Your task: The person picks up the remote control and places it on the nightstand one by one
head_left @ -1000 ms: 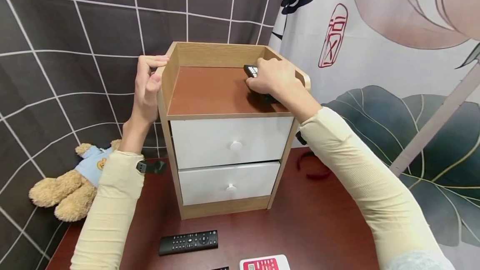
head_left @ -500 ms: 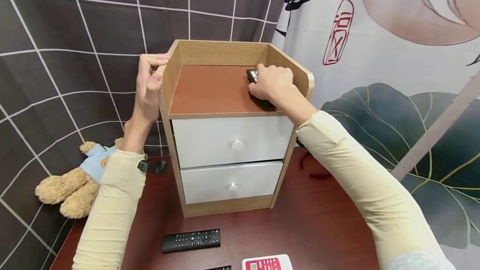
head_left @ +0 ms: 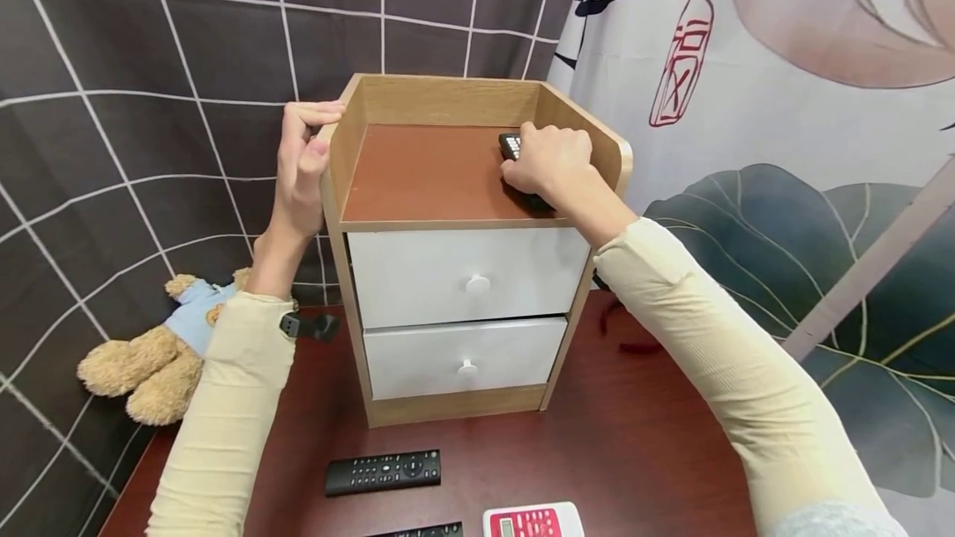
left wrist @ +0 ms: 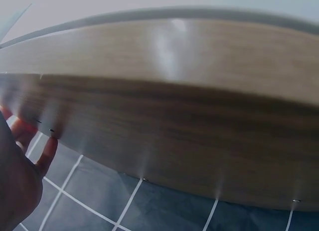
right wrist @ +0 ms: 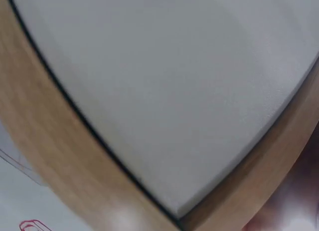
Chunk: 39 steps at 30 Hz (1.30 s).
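A small wooden cabinet (head_left: pixel 448 99) with a brown top and two white drawers stands upright on the table. My left hand (head_left: pixel 302 168) grips the upper edge of its left side panel (head_left: pixel 346 157), fingers over the rim. On the cabinet's top, near the right panel, my right hand (head_left: pixel 555 162) holds a black remote control (head_left: pixel 511 144) with pale keys; the palm and fingers hide much of it. The left wrist view has the left hand (left wrist: pixel 20 176) at the wooden side. In the right wrist view a white drawer front (right wrist: pixel 174 101) shows, and the hand does not.
A black remote (head_left: pixel 384 472), part of another remote (head_left: pixel 429 530) and a red-and-white calculator (head_left: pixel 533 520) lie on the dark red table (head_left: pixel 612 454). A teddy bear (head_left: pixel 167 363) leans at the left by the gridded curtain. A dark red curved item (head_left: pixel 640 348) lies behind the right arm.
The remote in my right hand has come down slightly onto the cabinet's top. My left hand keeps its hold. The whole view has shifted a little.
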Available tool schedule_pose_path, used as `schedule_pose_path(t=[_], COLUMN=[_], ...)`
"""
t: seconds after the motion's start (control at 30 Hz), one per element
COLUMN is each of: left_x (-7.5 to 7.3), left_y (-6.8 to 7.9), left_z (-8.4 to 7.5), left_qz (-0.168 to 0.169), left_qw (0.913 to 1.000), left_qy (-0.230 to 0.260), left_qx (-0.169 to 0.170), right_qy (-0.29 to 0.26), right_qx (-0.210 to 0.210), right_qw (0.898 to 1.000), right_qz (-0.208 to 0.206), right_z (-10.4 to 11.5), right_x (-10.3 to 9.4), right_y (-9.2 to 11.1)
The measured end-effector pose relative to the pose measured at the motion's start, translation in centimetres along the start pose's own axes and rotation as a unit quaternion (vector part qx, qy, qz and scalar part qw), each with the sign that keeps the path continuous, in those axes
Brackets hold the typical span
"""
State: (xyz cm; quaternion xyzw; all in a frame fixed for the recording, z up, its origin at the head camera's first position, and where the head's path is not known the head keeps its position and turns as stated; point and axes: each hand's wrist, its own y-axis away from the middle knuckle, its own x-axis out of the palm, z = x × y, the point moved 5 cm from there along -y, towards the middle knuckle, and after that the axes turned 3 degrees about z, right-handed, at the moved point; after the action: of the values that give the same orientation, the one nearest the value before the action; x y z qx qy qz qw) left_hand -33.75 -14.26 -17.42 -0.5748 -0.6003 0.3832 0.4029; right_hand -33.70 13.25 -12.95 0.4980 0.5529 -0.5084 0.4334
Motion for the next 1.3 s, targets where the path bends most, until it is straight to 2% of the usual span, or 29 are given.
schedule_pose_path(t=[0.2, 0.33, 0.53, 0.7, 0.9, 1.03, 1.17, 1.3], left_x=[0.1, -0.1, -0.2, -0.2, -0.2, -0.4, -0.2, 0.0], left_y=[0.0, 0.1, 0.2, 0.1, -0.4, -0.5, -0.4, -0.2], left_z=[0.1, 0.1, 0.1, 0.1, -0.2, -0.2, 0.0, 0.3], left_qz=[0.003, 0.002, 0.006, 0.003, 0.004, 0.001, 0.003, 0.005], left_qw=[1.0000, 1.0000, 1.0000, 1.0000, 0.9999, 1.0000, 0.9999, 0.9999], left_qy=[0.002, -0.004, -0.006, -0.001, 0.000, 0.007, 0.013, 0.016], left_qx=[-0.004, -0.004, -0.003, -0.005, 0.009, 0.006, -0.001, -0.002], right_qy=[-0.001, -0.009, -0.049, -0.047, -0.057, -0.059, -0.081, -0.105], right_qx=[0.006, -0.017, -0.078, -0.137, -0.197, -0.243, -0.299, -0.366], right_qw=[1.000, 1.000, 0.994, 0.980, 0.954, 0.928, 0.892, 0.854], right_qz=[0.002, -0.014, -0.063, -0.138, -0.220, -0.277, -0.329, -0.355], right_z=[-0.2, 0.1, 0.4, 1.3, 2.3, 2.8, 2.9, 3.0], right_x=[-0.3, -0.9, -1.8, -2.0, -1.9, -1.4, -0.1, 1.6], right_y=[0.2, 0.5, 1.6, 3.7, 6.3, 7.6, 9.1, 11.0])
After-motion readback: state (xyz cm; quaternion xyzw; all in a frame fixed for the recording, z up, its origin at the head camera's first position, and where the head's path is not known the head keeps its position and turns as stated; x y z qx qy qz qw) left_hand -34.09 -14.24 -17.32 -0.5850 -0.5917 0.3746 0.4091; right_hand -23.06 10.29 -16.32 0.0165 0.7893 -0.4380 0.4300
